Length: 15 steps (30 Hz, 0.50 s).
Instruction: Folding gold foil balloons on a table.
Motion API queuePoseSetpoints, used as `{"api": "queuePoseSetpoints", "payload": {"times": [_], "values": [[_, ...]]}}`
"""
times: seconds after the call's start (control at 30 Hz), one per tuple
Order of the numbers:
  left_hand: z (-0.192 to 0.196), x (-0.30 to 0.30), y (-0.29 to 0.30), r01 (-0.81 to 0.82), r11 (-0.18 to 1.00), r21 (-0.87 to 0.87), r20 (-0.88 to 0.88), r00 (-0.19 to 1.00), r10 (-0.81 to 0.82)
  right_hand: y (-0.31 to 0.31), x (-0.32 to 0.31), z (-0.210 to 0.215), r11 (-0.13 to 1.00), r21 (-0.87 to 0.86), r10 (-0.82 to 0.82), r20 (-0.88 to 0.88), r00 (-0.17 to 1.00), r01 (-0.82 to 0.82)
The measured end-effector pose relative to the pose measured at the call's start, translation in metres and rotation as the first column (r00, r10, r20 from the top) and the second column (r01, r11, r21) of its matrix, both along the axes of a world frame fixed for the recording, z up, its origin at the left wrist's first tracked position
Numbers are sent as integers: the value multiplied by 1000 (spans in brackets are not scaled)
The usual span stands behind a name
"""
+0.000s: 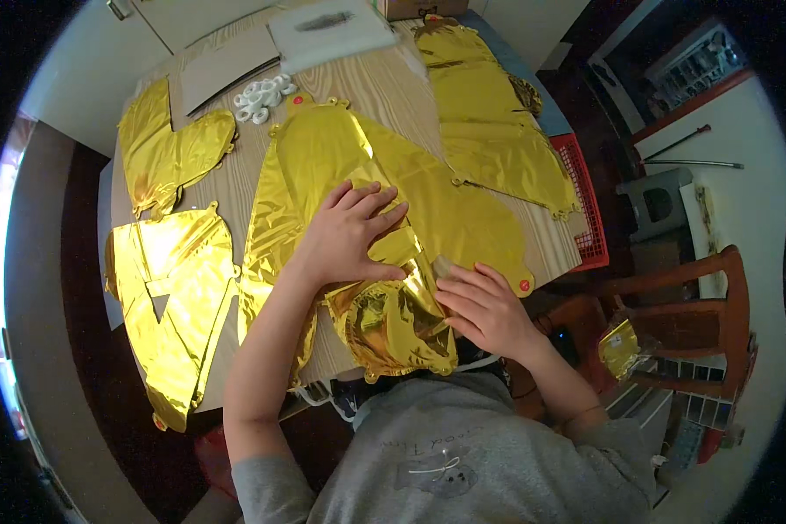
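Gold foil balloon [463,210], limp and flat, lies before me on the wood-grain surface [380,83] in the head view, its near end crinkled and shiny [389,323] at the edge by my lap. My left hand [348,231] rests on it palm down, fingers spread wide, gripping nothing that I can see. My right hand [489,310] has its fingers loosely bent beside the long crease, by a small pale piece [443,266]; whether I pinch that or merely touch it, I cannot tell.

I judge the step to be flattening and folding the foil; the next move seems to call for a steady left hand while the right presses along the crease.

My palms and the balloon's underside are hidden. Glare washes out the foil pieces [183,288] at left, and shiny wrinkles make it hard to separate the layers near my lap.
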State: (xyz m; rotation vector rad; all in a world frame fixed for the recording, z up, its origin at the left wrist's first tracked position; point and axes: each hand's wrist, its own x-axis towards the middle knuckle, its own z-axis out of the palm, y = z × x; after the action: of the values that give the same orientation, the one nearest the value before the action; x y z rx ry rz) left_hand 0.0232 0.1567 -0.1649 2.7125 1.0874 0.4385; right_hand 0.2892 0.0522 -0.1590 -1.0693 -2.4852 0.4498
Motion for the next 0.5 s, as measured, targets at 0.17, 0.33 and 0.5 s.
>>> {"api": "queuePoseSetpoints", "payload": {"times": [0.17, 0.33, 0.5], "values": [[2, 0, 0, -3, 1000, -5, -10, 1000, 3, 2, -1, 0, 999, 38, 34, 83, 996, -38], [2, 1, 0, 2, 1000, 0, -9, 1000, -2, 3, -2, 2, 998, 31, 42, 96, 994, -46], [1, 0, -1, 0, 1000, 3, -17, 1000, 1, 7, -3, 10, 995, 28, 89, 127, 988, -93]]}}
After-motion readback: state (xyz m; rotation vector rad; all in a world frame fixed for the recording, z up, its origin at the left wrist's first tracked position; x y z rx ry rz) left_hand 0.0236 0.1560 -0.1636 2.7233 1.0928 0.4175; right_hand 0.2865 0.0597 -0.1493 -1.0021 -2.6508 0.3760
